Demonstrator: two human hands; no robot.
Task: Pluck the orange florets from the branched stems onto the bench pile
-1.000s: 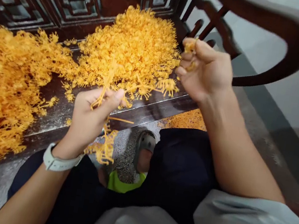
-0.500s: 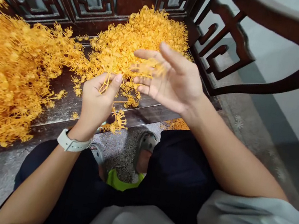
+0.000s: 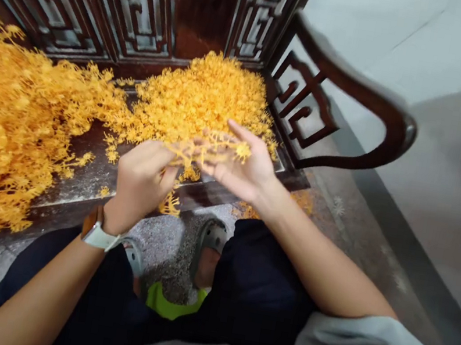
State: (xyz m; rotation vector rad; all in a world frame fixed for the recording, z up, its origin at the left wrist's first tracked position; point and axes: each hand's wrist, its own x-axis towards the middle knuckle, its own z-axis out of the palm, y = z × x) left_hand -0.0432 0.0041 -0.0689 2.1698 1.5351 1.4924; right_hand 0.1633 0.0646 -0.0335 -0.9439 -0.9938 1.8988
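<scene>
My left hand [image 3: 141,175], with a watch [image 3: 102,236] on its wrist, is closed on the stems of a yellow-orange sprig [image 3: 242,151] that looks like plastic flowers. The sprig points right, across the palm of my right hand [image 3: 252,170]. That hand is turned upward with its thumb and fingers apart; motion blurs its fingertips behind the sprig. Just beyond both hands lies a heap of loose yellow-orange flower heads [image 3: 212,93]. A bigger pile of branched flower stems [image 3: 1,140] spreads on the left.
Both piles rest on a dark wooden bench [image 3: 77,188] with a lattice back [image 3: 138,10]. Its curved armrest [image 3: 381,115] stands at the right. Orange bits [image 3: 303,199] lie on the floor. Below me are grey clogs [image 3: 213,234] and a lime-green object [image 3: 173,304].
My left hand has turned knuckles-up and swung the sprig over my right palm. My right hand has come lower and left. The view has shifted, showing more wall at the right.
</scene>
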